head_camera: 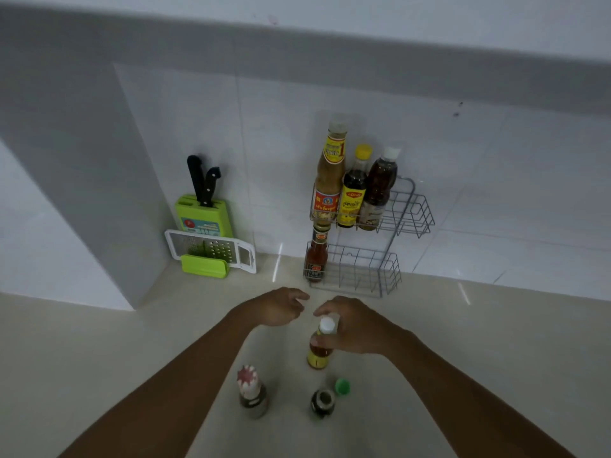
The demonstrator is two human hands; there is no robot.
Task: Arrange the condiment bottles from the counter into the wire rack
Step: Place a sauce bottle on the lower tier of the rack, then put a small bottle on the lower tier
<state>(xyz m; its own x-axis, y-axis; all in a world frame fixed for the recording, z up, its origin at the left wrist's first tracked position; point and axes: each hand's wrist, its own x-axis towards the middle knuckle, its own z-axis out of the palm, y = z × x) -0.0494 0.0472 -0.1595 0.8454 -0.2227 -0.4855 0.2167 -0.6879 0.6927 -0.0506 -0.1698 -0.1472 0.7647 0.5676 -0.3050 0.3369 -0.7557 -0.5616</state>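
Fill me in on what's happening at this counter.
A person is loading condiment bottles into a two-tier wire rack. The right hand grips a white-capped bottle on the counter; the left hand hovers open beside it. Three bottles fill the top tier, one sits below, and two others wait on the counter.

Wire rack (pixel 405 206) against tiled wall: three bottles on upper tier, one red sauce bottle (pixel 316 256) on lower. Right hand (pixel 353 325) grips white-capped bottle (pixel 320 345) on counter (pixel 99 358); left hand (pixel 279 307) open beside it. Two small jars nearer, green cap (pixel 343 386) loose.
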